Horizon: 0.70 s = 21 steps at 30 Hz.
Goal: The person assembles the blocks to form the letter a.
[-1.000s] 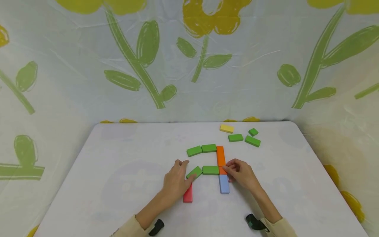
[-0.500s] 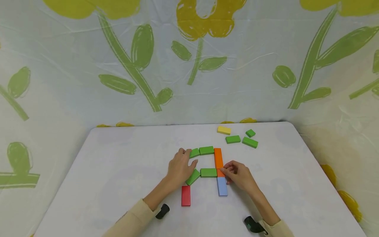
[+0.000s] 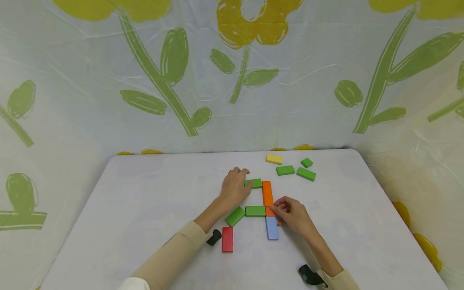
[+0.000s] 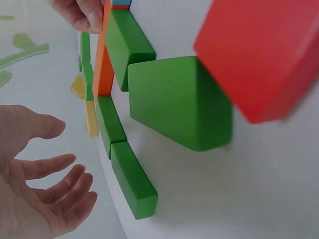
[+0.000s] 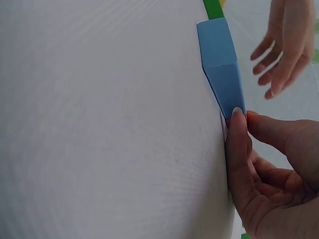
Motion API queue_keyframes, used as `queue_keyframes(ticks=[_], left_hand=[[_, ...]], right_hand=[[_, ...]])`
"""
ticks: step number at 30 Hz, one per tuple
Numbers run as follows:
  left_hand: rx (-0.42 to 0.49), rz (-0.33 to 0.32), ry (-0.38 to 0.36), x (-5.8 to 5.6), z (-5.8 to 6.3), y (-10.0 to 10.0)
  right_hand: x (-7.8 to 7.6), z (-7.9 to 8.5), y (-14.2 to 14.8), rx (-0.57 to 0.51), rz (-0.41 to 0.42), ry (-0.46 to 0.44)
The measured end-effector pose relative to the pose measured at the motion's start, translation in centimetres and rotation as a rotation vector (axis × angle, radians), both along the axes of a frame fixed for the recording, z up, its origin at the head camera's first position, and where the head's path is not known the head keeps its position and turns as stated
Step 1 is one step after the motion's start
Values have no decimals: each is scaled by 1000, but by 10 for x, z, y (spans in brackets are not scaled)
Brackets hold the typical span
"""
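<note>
In the head view my left hand [image 3: 235,188] hovers over the upper row of green blocks, fingers spread and relaxed with nothing in them. Beneath it, one green block [image 3: 255,183] shows partly and its neighbour is hidden; the left wrist view shows that end block [image 4: 133,179] lying apart from the fingers. My right hand [image 3: 294,213] pinches the lower orange block [image 3: 269,211], between the upper orange block [image 3: 267,193] and the blue block [image 3: 272,228]. Two more green blocks, one straight [image 3: 255,211] and one slanted [image 3: 235,216], run leftward from there. A red block [image 3: 227,239] lies below the slanted one.
Toward the back right of the white table [image 3: 152,193] lie a yellow block [image 3: 274,159], two longer green blocks, one of them a left one [image 3: 285,170], and a small green block [image 3: 306,162]. A flower-printed sheet [image 3: 290,112] rises behind the table.
My left hand has moved from the slanted green block up and right, past the upper row's end, and now hovers above that row. My right hand stays at the lower orange block.
</note>
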State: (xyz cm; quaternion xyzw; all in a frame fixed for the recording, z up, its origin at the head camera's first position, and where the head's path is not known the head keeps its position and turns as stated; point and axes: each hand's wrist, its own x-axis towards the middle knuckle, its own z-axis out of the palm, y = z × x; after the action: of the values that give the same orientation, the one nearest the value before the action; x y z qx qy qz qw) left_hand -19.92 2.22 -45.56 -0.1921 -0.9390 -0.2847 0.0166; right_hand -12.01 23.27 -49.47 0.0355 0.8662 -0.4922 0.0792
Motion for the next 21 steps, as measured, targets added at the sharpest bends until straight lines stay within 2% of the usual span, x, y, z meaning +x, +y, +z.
queue_keyframes(ticks=[4, 10, 14, 21], left_hand=[[-25, 4, -17, -10, 2, 11], [-65, 9, -48, -26, -1, 28], [-77, -17, -65, -34, -3, 39], [-41, -82, -70, -43, -8, 58]], right_hand=[[-1, 0, 1, -20, 3, -1], [-2, -1, 1, -21, -1, -4], [-1, -2, 2, -23, -5, -9], [-1, -3, 1, -29, -12, -14]])
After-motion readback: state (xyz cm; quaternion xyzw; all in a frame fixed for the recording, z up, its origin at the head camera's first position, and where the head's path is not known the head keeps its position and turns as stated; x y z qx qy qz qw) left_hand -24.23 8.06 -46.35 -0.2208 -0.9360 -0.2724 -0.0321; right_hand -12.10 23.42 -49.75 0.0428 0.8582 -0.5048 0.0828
